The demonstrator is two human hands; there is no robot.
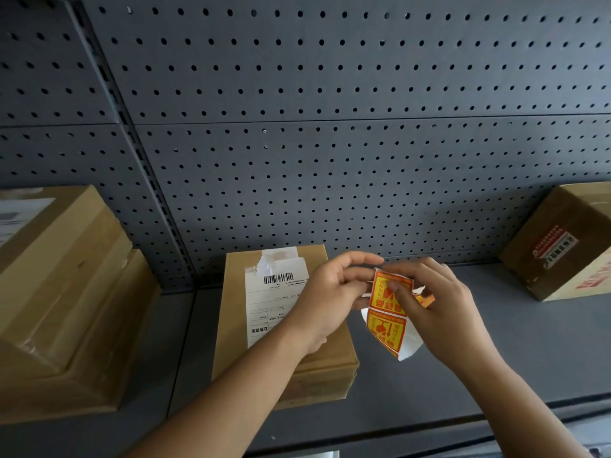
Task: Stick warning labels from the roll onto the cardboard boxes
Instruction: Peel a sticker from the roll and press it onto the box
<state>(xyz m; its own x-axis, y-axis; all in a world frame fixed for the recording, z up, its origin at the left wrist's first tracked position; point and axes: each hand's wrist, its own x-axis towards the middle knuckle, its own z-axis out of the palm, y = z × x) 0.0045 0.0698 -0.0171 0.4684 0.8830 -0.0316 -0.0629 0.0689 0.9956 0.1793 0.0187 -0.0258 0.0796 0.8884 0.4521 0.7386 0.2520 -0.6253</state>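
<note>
Holding: L hand (pixel 330 289) + R hand (pixel 439 305) both pinch orange-yellow warning label strip (pixel 386 314) w/ white backing
Where: above grey shelf (pixel 496 345), just R of brown cardboard box (pixel 233 332) w/ white shipping label (pixel 274 302)

Grey shelf (pixel 463 342) carries three loads. Centre box (pixel 330 375), shipping label (pixel 274 299) on top, sits near the back. Stacked boxes (pixel 66 292) well left of it; labelled box (pixel 562 252) well right.

Both hands, left hand (pixel 325 292) and right hand (pixel 433 302), pinch a strip of orange warning labels (pixel 388 312) beside the middle cardboard box (pixel 281 328) on the shelf (pixel 496 358).
</note>
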